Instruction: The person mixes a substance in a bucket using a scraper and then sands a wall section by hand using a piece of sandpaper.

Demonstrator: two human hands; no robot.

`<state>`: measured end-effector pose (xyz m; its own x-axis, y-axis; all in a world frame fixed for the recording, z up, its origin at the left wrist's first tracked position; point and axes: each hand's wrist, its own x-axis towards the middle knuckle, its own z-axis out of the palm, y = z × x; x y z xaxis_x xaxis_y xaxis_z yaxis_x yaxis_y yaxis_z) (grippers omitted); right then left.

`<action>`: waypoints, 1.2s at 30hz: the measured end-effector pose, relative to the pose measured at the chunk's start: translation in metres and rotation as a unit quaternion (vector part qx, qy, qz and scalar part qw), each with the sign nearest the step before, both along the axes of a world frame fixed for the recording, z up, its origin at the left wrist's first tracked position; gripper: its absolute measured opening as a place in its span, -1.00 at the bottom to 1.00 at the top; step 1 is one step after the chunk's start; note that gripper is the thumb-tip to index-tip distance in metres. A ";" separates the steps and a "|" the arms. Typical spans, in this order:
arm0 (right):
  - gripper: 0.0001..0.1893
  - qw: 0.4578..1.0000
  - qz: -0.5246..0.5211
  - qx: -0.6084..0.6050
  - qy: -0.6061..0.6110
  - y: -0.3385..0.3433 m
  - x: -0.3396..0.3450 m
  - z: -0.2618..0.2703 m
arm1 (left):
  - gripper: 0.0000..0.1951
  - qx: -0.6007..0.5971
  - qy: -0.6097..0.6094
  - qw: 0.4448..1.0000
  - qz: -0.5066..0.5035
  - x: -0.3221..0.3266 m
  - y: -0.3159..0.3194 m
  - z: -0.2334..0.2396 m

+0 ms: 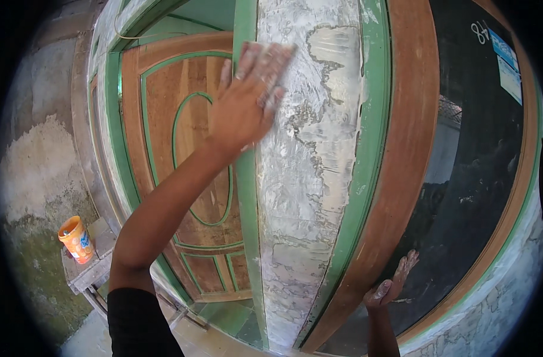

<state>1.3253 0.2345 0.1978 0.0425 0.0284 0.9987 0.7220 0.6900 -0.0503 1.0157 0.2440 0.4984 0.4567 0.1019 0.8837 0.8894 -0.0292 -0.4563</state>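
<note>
My left hand (249, 98) is raised, its back to me and its white-dusted fingers blurred. It lies over the edge of the green door frame (246, 192) and the patchy white strip of wall (289, 187). Whether a thin pale thing sits under those fingers is too blurred to tell. Coarse grey and cream plaster patches (336, 120) run down the strip's right side. Low on the right, my right hand (393, 281) is held up with nothing in it, its fingers also whitened. Behind it is the dark glass pane (472, 178) of a window.
A carved wooden door (195, 147) with green trim stands behind my left arm. An orange plastic bucket (77, 241) rests on a wooden bench (91, 279) at the left. The window has a brown wooden frame (410, 111); a sticker (505, 64) is on its glass.
</note>
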 end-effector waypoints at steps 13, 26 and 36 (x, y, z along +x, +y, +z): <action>-0.47 1.000 -0.011 0.013 -0.008 0.002 0.000 -0.002 | -0.44 -0.021 0.019 0.998 -0.061 -0.016 -0.002 -0.005; -0.45 1.000 -0.004 0.013 0.003 0.006 0.003 -0.007 | -0.49 0.001 -0.080 0.996 -0.040 0.004 -0.004 -0.023; -0.45 1.000 -0.029 -0.010 0.005 0.004 -0.002 -0.006 | -0.44 0.082 -0.106 0.991 -0.014 -0.001 0.008 0.014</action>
